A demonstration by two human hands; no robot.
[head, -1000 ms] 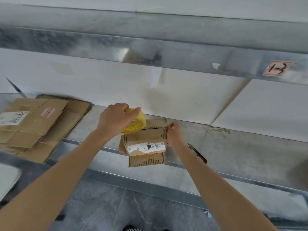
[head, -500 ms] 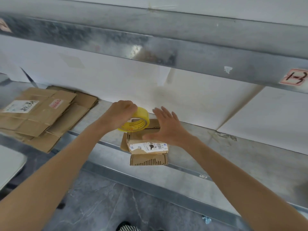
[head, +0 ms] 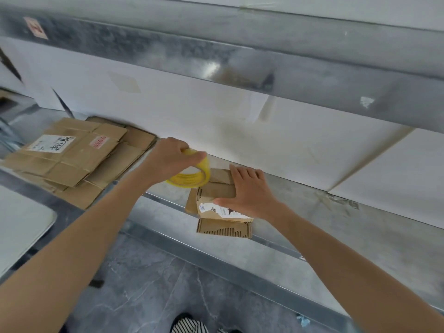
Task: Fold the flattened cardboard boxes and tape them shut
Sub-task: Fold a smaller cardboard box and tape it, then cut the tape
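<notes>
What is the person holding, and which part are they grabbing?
The left hand grips the yellow tape roll by its upper rim, fingers curled over it. The right hand holds nothing; it presses flat on the small cardboard box.

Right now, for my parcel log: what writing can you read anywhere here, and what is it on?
Nothing reads clearly.
White label on top flattened brown cardboard box: black handwriting, blurred.
Red-printed sticker beside it: too small.
Torn white label on small folded brown box: partly under right hand, blurred.
Yellow tape roll in left hand: red print, blurred.
Pink sticker on grey metal beam: red mark, blurred.
</notes>
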